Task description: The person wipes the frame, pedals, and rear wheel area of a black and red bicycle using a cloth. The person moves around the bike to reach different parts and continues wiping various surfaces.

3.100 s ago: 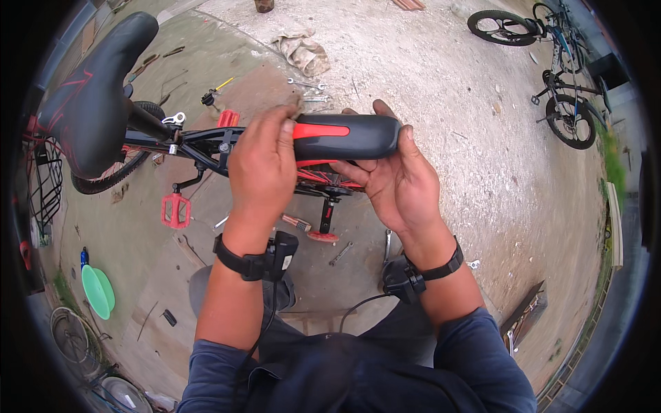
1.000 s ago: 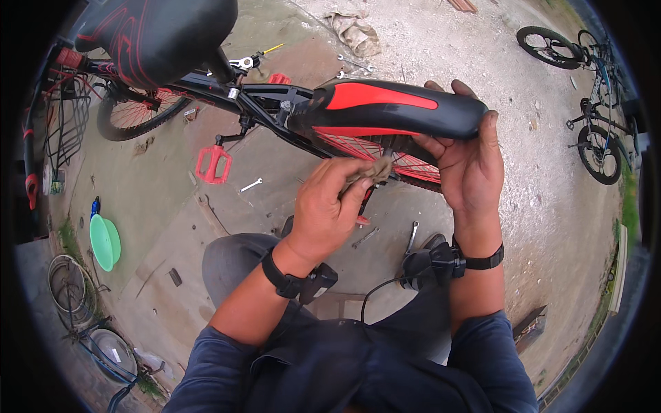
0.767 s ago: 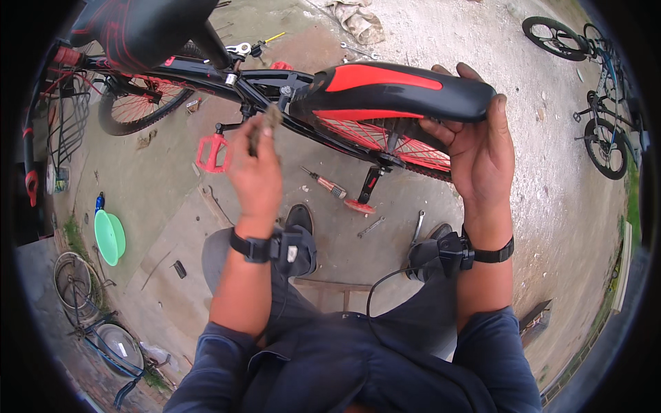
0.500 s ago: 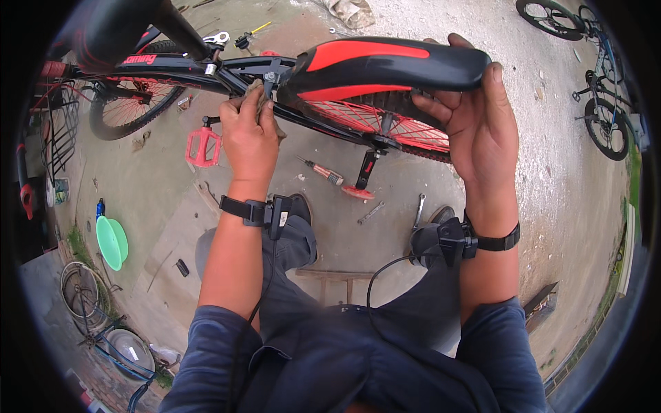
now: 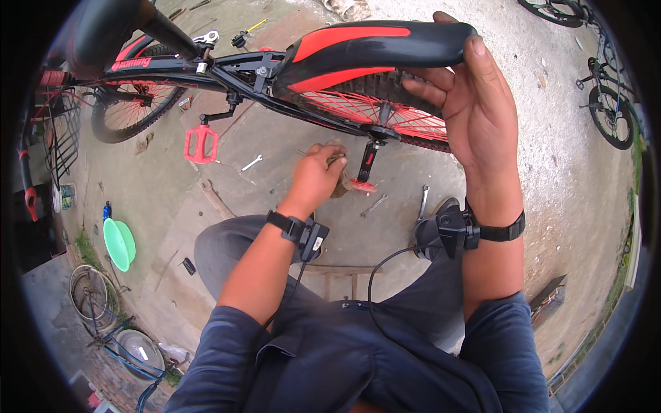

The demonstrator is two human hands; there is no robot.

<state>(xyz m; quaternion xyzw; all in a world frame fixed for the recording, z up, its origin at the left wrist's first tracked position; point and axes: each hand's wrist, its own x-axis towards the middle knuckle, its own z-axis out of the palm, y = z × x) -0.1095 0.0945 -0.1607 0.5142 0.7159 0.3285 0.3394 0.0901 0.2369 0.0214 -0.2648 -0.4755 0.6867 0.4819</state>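
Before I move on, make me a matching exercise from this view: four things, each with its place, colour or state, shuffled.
Things:
1. Fender
2. Basin
3. Rag
4. Seat

Places, colours or states:
A. Held by the left hand
B. Blurred, at the picture's top left
C. Held at one end by the right hand
D. Light green, on the ground

Right pairs: 1-C, 2-D, 3-A, 4-B
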